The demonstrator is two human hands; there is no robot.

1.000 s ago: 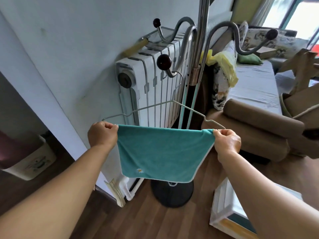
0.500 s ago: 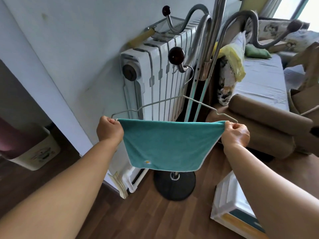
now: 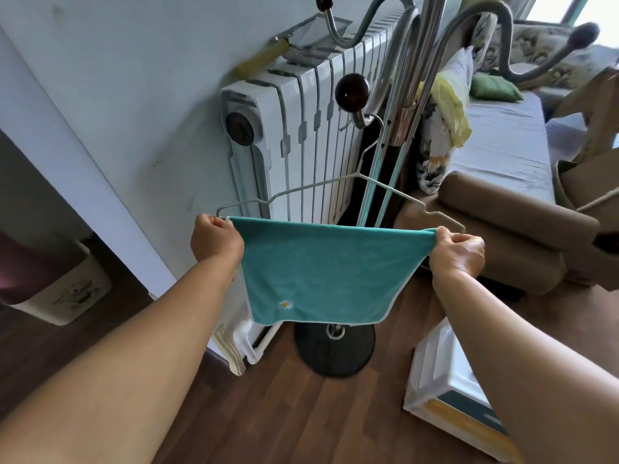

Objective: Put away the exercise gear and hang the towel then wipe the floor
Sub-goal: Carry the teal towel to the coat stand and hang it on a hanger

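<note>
A teal towel (image 3: 321, 269) with a small daisy on it hangs folded over the bottom bar of a wire hanger (image 3: 358, 177). The hanger's hook sits on a lower peg of the metal coat stand (image 3: 395, 105), below a dark ball knob (image 3: 351, 92). My left hand (image 3: 216, 241) pinches the towel's upper left corner at the hanger's left end. My right hand (image 3: 457, 251) pinches the upper right corner at the hanger's right end. The towel is stretched flat between both hands.
A white radiator (image 3: 301, 135) stands against the wall behind the hanger. The stand's round black base (image 3: 335, 349) rests on the wood floor. A white storage box (image 3: 442, 380) lies at lower right, a brown sofa (image 3: 502, 222) at right, a white bin (image 3: 63, 296) at left.
The view has drifted down and to the left, so the stand and hanger sit further right in frame. Both hands keep their hold on the towel's corners, spread slightly wider.
</note>
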